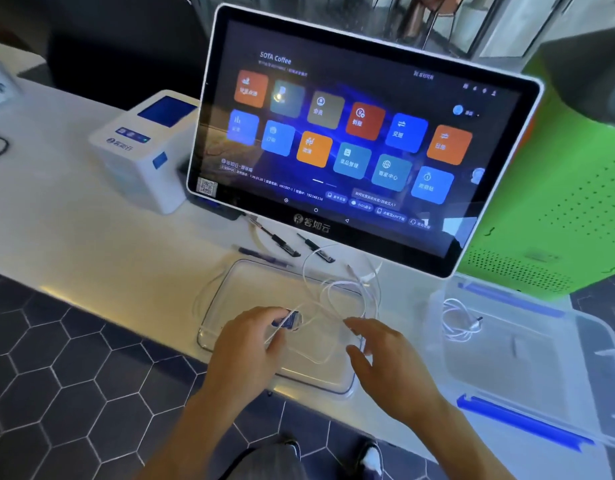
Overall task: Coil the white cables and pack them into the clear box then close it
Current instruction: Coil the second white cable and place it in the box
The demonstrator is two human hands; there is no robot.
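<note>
While both hands work over the clear lid (229, 282) lying flat near the front edge of the white counter (74, 244), a loose white cable (328, 289) sprawls across that lid in open loops, its far end trailing toward the foot of the touchscreen terminal (351, 133). Left hand (250, 337): fingers curled, pinching a small blue-and-white plug or tag (289, 320) with the cable running from it. Right hand (385, 355): fingers spread and relaxed, tips at the cable's strands over the lid; whether they actually grasp a strand I cannot tell.

Clear box (527, 355) with blue latches (520, 422) sits at the counter's right end, open, reaching past the front edge. One coiled white cable (458, 320) already lies inside, against its left wall.

Behind the lid, under the terminal's lower edge: two or three dark pens (281, 242), lying slantwise. White receipt printer (146, 147) stands at the counter's back, left of the terminal. Green perforated cabinet (558, 202) rises behind the box. Dark hexagon floor tiles (74, 358) below the counter's front edge; shoes (371, 455) visible at the bottom.
</note>
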